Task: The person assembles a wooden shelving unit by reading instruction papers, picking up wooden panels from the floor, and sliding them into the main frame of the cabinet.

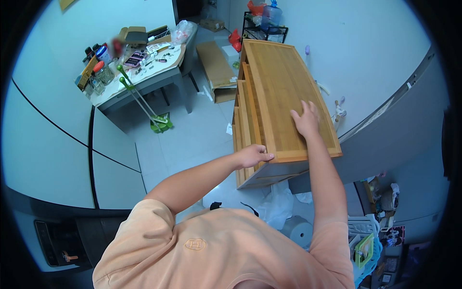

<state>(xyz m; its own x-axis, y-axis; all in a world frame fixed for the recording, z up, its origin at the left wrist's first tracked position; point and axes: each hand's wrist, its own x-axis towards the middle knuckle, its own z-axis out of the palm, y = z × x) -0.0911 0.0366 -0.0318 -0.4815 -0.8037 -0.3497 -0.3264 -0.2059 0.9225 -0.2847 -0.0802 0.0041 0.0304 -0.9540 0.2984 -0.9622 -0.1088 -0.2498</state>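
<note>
Head view: left hand [251, 156] is touching the dresser [284, 86] at its near corner; finger clamping cannot be told. Right hand [307, 120] is resting on top, thumb and fingers apart.

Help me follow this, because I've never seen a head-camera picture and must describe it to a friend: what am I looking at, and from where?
There is no machine here, just a person's two bare hands. The one picture comes from a wide camera on their head, looking down, so straight edges bend near the rim.

Below is the wearer's shirt. The left hand is at the near corner of a wooden cabinet with drawers partly pulled out. The right hand appears to rest, fingers spread, on the cabinet's top. Neither visibly holds a loose object.

Farther off, a table carries jars and small items.
</note>
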